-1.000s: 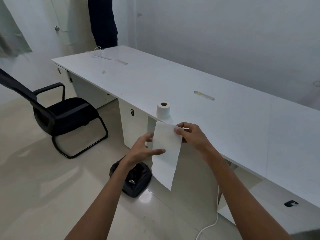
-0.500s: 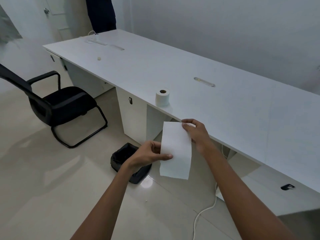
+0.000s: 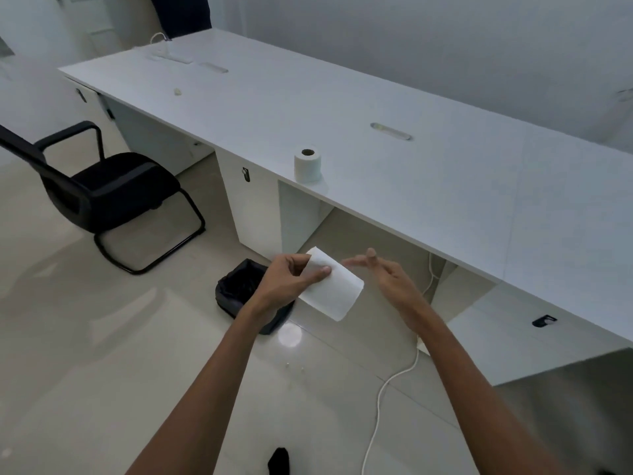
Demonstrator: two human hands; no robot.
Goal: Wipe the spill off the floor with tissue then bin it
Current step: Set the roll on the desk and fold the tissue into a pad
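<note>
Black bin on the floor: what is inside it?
The black lined bin shows only a dark, crumpled liner. The left hand and folded white tissue sheet cover its right side, so any contents cannot be made out.

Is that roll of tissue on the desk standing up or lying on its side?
Standing upright. The tissue roll rests on one flat end near the desk edge, its cardboard core hole facing up.

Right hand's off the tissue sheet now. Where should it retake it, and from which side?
Probably the free lower right edge of the tissue sheet, coming from the right: the left hand pinches its upper left end, and the open right hand hovers beside the loose end.
</note>
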